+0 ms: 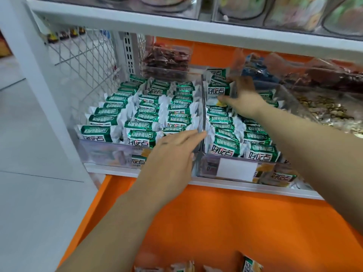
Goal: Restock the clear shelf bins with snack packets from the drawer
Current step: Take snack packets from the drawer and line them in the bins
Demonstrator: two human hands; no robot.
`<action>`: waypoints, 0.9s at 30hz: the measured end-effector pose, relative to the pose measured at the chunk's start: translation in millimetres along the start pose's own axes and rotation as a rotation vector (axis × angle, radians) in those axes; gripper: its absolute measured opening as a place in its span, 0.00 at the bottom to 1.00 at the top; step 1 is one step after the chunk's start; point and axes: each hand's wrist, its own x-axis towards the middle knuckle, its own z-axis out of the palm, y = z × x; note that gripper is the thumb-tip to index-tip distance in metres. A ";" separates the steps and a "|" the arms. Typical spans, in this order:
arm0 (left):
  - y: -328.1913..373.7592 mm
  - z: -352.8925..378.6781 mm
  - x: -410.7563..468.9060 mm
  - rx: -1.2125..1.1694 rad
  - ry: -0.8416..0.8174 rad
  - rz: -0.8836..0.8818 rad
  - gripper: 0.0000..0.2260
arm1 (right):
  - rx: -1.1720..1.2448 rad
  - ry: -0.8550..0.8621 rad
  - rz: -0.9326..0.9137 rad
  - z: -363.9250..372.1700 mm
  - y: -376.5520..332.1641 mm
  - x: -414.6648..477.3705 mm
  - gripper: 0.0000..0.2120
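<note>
White shelf (245, 186), right bin (208, 166) packed. Right hand (243, 97) pinches packet (219, 89) at bin rear; left hand (170, 154) flat at bin's left wall. Risk: wedging topples rows.

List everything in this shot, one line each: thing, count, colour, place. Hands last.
Clear plastic left bin: one, transparent, on the white shelf.
Clear plastic right bin: one, transparent, beside it; white label on its front.
Foil snack packets: dozens, green and white, in rows in both bins.
Loose snack packets: a few, partly cut off, in the orange drawer below.
Red-wrapped snacks: many, red, in a clear bin behind.
Wire mesh panel: one, white, shelf's left side.
Left hand: one, fingers straight, fingertips at the wall between the two bins.
Right hand: one, grips a green-and-white packet at the right bin's back.
</note>
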 end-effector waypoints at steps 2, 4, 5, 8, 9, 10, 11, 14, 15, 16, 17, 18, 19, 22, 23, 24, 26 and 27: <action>1.7 0.4 -0.6 0.001 -0.001 -0.007 0.24 | -0.064 0.036 -0.028 4.2 -4.0 -1.7 0.34; 2.7 0.9 -0.9 0.005 -0.008 -0.015 0.24 | -0.198 -0.003 -0.076 5.3 -15.1 1.2 0.32; 3.0 1.2 -1.4 0.008 -0.012 -0.019 0.24 | -0.245 -0.054 -0.075 6.0 -21.3 4.1 0.31; 3.5 1.3 -2.7 0.014 -0.016 -0.029 0.24 | -0.238 -0.188 -0.016 10.1 -33.8 8.0 0.34; 3.4 1.0 -2.9 0.013 -0.016 -0.028 0.23 | -0.215 -0.195 -0.017 11.9 -35.1 7.2 0.33; 3.5 0.5 -3.3 0.013 -0.018 -0.029 0.23 | -0.187 -0.192 -0.028 13.0 -34.9 5.4 0.32; 3.0 0.1 -3.5 0.014 -0.020 -0.029 0.23 | -0.156 -0.187 -0.044 13.5 -33.9 3.1 0.31; 3.0 -0.5 -4.0 0.016 -0.025 -0.032 0.23 | -0.077 -0.204 -0.087 12.5 -27.3 0.0 0.27; 3.5 -0.3 -3.9 0.016 -0.022 -0.031 0.23 | -0.068 -0.212 -0.091 11.9 -25.5 -0.1 0.27; 4.5 -0.3 -3.5 0.015 -0.019 -0.031 0.23 | -0.064 -0.214 -0.095 12.2 -24.5 0.1 0.27; 5.4 0.0 -3.3 0.012 -0.016 -0.034 0.23 | -0.059 -0.212 -0.090 13.4 -23.6 0.7 0.27; 6.2 0.3 -2.6 0.011 -0.013 -0.037 0.23 | -0.050 -0.204 -0.084 14.8 -23.8 1.2 0.27; 6.8 1.0 -2.2 0.012 -0.011 -0.041 0.23 | -0.042 -0.195 -0.076 15.9 -24.9 1.3 0.27; 7.6 2.3 -1.8 0.018 -0.009 -0.050 0.23 | -0.008 -0.170 -0.022 16.3 -28.0 0.3 0.29; 7.6 2.6 -1.8 0.015 -0.010 -0.053 0.23 | -0.003 -0.163 0.002 15.3 -28.2 -0.6 0.30; 7.8 2.4 -1.7 0.011 -0.011 -0.054 0.23 | 0.000 -0.156 0.024 14.2 -28.2 -0.9 0.31; 7.6 1.7 -1.8 0.011 -0.014 -0.047 0.23 | -0.008 -0.151 0.036 13.3 -26.3 0.4 0.33; 7.3 1.4 -2.0 0.010 -0.016 -0.043 0.23 | -0.036 -0.158 0.033 13.5 -25.7 0.3 0.33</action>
